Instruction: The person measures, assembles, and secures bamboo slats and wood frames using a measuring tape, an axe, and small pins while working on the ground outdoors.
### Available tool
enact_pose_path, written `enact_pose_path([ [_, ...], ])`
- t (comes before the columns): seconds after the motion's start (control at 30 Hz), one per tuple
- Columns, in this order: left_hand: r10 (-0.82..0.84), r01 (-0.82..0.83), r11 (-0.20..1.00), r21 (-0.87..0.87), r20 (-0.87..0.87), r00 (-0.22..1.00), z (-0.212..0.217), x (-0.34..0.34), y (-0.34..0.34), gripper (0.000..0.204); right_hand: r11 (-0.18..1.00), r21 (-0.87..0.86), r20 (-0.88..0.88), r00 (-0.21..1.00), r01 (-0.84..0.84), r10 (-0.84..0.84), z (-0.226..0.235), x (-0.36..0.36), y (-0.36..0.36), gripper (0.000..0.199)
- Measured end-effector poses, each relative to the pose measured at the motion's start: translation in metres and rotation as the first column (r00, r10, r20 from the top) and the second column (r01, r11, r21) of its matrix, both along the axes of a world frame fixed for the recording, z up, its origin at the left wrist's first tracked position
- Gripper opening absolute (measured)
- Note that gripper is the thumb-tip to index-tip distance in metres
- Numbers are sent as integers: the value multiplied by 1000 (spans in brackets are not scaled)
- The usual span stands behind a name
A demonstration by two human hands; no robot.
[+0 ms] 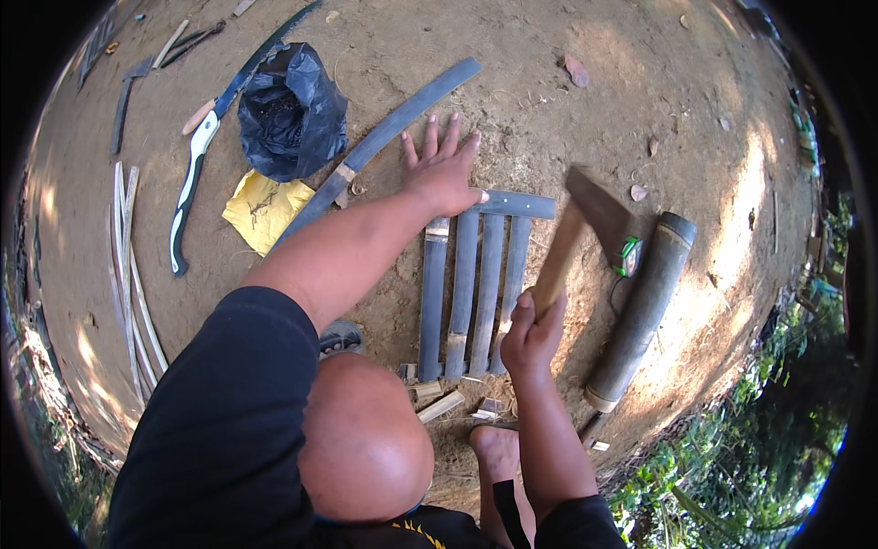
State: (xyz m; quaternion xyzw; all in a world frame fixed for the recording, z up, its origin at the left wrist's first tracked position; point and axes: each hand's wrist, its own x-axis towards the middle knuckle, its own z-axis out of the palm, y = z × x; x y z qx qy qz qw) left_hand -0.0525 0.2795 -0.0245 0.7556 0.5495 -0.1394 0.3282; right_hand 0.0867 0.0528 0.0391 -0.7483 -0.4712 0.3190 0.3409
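Left hand: I see my left hand point(443, 165) flat and wide open, fingers spread, pressing down on the top end of the bamboo slats point(476, 293). It grips nothing.
Right hand: my right hand point(530, 334) is closed tight around the wooden handle of the hatchet point(585, 224).
Hatchet: the handle runs from my fist up toward 1 o'clock. The dark blade sits at the top, raised over the right side of the slats.
Slats: four dark bamboo slats lie side by side on the dirt ground point(640, 91), between my two hands. Their long way runs 12 to 6 o'clock.
Cross slat: one short slat point(517, 204) lies across their top, pointing 3 to 9 o'clock, just beside my left thumb.
Bamboo tube: a thick tube point(640, 311) lies at 3 o'clock from my right hand, tilted toward 1 o'clock.
Tape measure: a small green one point(630, 256) sits between the hatchet and the tube.
Long strip: a long bamboo strip point(380, 142) lies at 10 o'clock from my left hand.
Far left: a hand saw point(197, 156), a black plastic bag point(293, 110) and a yellow paper point(265, 210).
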Motion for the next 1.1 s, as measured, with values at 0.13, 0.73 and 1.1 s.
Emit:
enact_pose_path([
  [0.13,-13,13,1000,-5,13,1000,1,9,1,102,998,-64,136,991,5,4,-28,4,-18,44],
  [0.73,-17,17,1000,-8,-12,1000,3,7,1,101,843,-537,130,986,-20,106,-21,10,-41,45],
  [1.1,244,-316,923,218,302,922,-2,-35,-45,81,942,-300,499,867,150,21,-29,72,-154,56],
])
